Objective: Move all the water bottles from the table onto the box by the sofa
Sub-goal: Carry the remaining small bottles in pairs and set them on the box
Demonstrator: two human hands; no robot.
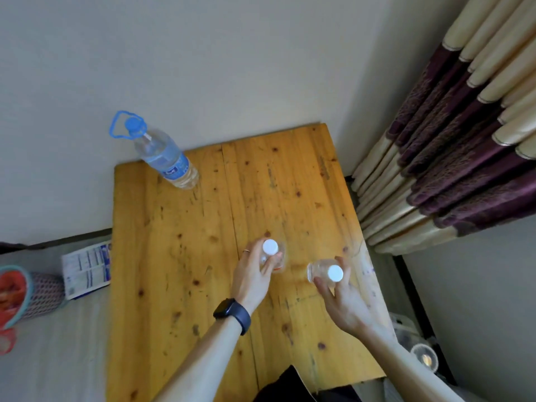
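Two small clear bottles with white caps stand upright near the middle right of the wooden table (203, 256). My left hand (255, 274) grips one small bottle (271, 248) around its neck and shoulder. My right hand (342, 297) grips the other small bottle (327, 272), fingers curled round its body. A large water bottle (165, 155) with a blue cap, blue carry handle and blue label stands at the table's far left corner, out of reach of both hands. The box and the sofa are not in view.
The table stands against a white wall, with a purple and cream curtain (452, 146) at right. A printed carton (87, 271) and a red and patterned item (17, 297) lie left of the table. Small containers (423, 355) sit on the floor at right.
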